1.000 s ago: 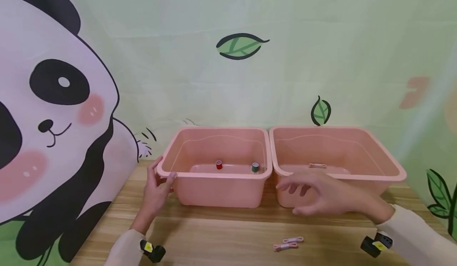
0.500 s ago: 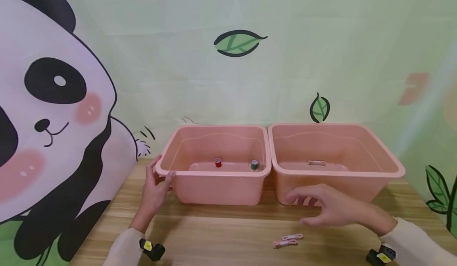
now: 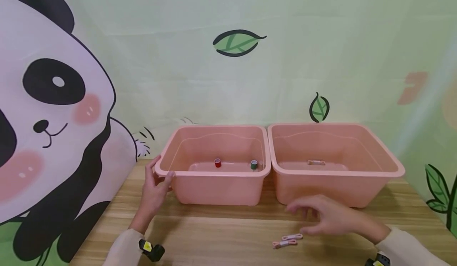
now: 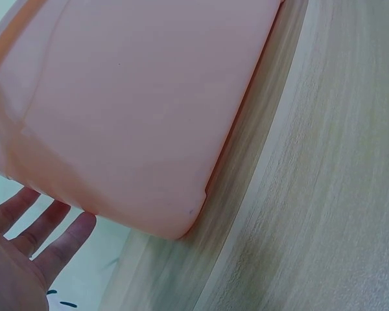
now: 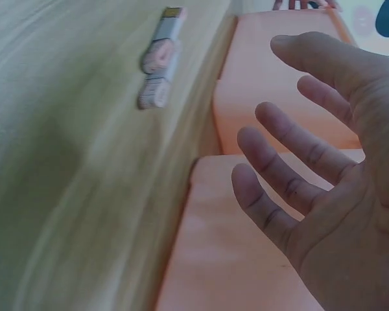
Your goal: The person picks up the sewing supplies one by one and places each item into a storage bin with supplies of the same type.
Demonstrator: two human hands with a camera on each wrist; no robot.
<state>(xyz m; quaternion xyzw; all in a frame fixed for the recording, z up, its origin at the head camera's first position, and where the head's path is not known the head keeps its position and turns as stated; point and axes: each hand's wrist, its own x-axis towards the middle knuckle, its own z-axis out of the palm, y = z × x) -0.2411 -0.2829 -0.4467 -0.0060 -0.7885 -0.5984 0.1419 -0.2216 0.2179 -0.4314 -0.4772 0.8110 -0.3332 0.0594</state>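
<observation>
My left hand [image 3: 154,190] holds the front-left corner of the left pink bin [image 3: 219,189], thumb at the rim and fingers along the outer side. In the left wrist view its fingertips [image 4: 84,223] touch the bin wall. My right hand [image 3: 330,217] hovers over the table before the right pink bin [image 3: 335,186], fingers loosely bent and holding nothing. Just left of its thumb lie two folded pink tape measures with pale bands, the nearer tape measure [image 3: 284,243] and the farther tape measure [image 3: 292,237]. The right wrist view shows tick marks on a tape measure [image 5: 155,92].
Inside the left bin stand a small red spool-like cylinder [image 3: 217,162] and a green one. A similar folded pink bundle [image 3: 316,162] lies in the right bin. Both bins stand side by side on the wooden table [image 3: 214,238], before a panda-print cloth [image 3: 171,71].
My right hand has moved down from the right bin's front rim, toward the table near the tape measures. The left hand keeps its place on the left bin.
</observation>
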